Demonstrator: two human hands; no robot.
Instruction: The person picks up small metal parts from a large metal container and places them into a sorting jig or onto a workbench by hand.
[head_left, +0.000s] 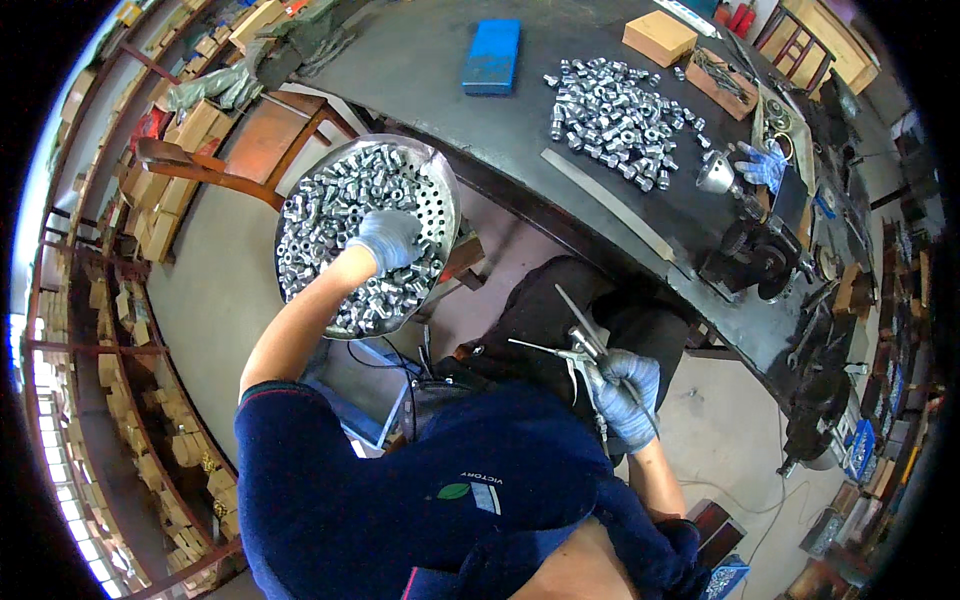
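Note:
My left hand (388, 240), in a grey-blue glove, reaches down into a heap of shiny metal hex nuts (350, 190). Its fingertips are hidden, so whether it grips one is unclear. The nuts lie in a round metal colander (436, 212) with a perforated side. Above my lap, my right hand (628, 398), gloved too, is closed round an air blow gun (578, 362) with a thin nozzle pointing left. A long, slim metal rod (574, 312), perhaps a file, passes through the same grip, slanting up and left.
The dark workbench (430, 60) carries another pile of nuts (620, 120), a flat steel bar (610, 205), a blue box (492, 55) and a vise-like tool (760, 250). A wooden chair (255, 150) stands behind the colander. A blue crate (360, 395) sits below it. Shelves of boxes line the left.

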